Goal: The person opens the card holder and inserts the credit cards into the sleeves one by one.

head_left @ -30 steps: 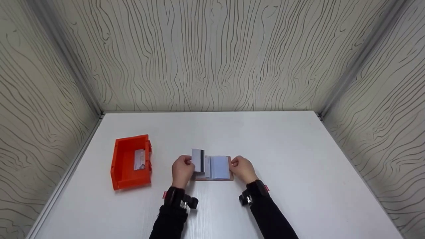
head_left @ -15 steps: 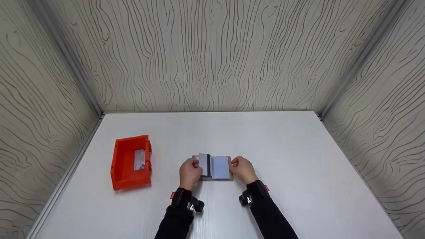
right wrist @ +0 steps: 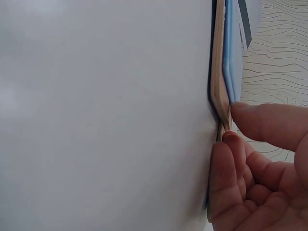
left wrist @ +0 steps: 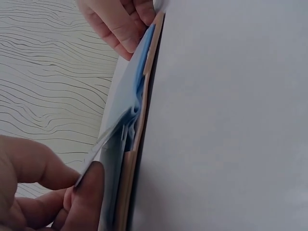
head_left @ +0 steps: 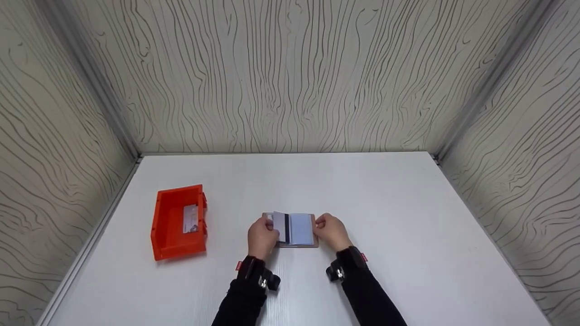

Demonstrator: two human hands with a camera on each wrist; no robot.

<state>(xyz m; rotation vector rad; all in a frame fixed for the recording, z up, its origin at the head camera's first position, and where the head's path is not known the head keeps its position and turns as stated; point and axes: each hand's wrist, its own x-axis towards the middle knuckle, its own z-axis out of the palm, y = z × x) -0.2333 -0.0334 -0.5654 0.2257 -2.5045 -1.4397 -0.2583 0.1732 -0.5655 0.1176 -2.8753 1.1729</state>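
Observation:
A brown card holder (head_left: pixel 304 246) lies spread on the white table, with pale bluish plastic sleeves (head_left: pixel 301 229) inside. My left hand (head_left: pixel 262 239) pinches a white card (head_left: pixel 279 226) with a dark stripe between thumb and fingers. In the left wrist view the card (left wrist: pixel 92 153) slants up from the sleeves near the holder's fold, its inner edge hidden there. At the holder's right edge, my right hand (head_left: pixel 333 233) pinches the brown cover between thumb and fingers. The right wrist view shows that cover (right wrist: pixel 218 77) bent slightly at the fingertips.
An orange bin (head_left: pixel 170 222) stands to the left on the white table (head_left: pixel 385 194), with a printed label or card (head_left: pixel 190 218) at its right inner side. Wood-patterned panels (head_left: pixel 290 77) rise behind the table and at both sides.
My left hand has moved right and slightly down, bringing the striped card from over the holder's left part to near its fold. The right hand stays at the right edge.

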